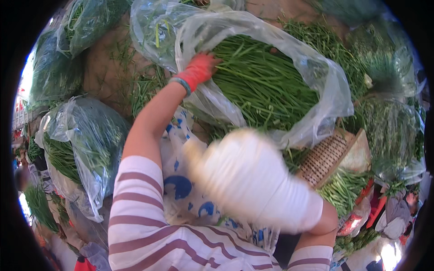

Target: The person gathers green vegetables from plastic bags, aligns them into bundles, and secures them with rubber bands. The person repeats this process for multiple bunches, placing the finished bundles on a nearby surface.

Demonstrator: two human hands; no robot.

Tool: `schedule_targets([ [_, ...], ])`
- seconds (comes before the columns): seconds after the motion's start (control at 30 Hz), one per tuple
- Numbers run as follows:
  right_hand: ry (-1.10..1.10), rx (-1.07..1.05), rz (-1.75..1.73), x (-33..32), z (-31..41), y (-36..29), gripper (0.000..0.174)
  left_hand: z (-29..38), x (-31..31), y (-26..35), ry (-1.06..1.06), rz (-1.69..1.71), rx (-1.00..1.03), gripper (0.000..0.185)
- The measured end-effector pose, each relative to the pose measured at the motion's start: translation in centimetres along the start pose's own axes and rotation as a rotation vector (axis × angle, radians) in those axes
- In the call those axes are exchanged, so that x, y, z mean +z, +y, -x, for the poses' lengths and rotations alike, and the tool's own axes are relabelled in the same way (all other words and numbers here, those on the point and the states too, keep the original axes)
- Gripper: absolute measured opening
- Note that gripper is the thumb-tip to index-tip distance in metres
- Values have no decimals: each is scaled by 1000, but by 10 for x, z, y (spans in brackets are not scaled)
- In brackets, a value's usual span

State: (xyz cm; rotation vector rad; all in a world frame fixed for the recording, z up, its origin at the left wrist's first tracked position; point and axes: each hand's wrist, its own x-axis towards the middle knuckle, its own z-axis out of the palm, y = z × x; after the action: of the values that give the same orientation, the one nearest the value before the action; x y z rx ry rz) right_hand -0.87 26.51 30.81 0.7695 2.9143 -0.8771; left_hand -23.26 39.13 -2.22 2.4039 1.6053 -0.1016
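Note:
A large clear plastic bag (325, 81) lies with its mouth spread wide before me. Long green leafy stalks, like garlic chives (264, 81), fill it, mostly lying in one direction. At the left side of the mouth is my left hand (200, 69) in a red glove, its fingertips on the stalks beside the bag's rim; whether they grip is hidden. My right hand (237, 169), in a thick white work glove, is raised close to the camera above my lap. It is motion-blurred, and its fingers cannot be made out. Below it lies a white apron with blue shapes (178, 186).
A woven basket (325, 159) stands at the right, with cut green stalks (346, 193) beside it. Another stuffed plastic bag (88, 142) sits at my left. Loose greens (315, 40) litter the ground. More filled bags (51, 67) line the far left.

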Motion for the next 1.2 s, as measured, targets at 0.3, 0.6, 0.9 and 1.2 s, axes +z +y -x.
schedule_targets([
  [0.3,171,456,188,151,-99,261,94,9,-33,-10,95,72,-264,103],
  [0.6,45,477,232,141,-126,310,107,0,-45,-16,454,497,-198,73],
  [0.9,164,508,401,152,-113,329,131,-18,-93,-2,657,341,-153,83],
  [1.2,-174,630,381,131,-128,323,134,-15,-108,6,719,357,-97,85],
])
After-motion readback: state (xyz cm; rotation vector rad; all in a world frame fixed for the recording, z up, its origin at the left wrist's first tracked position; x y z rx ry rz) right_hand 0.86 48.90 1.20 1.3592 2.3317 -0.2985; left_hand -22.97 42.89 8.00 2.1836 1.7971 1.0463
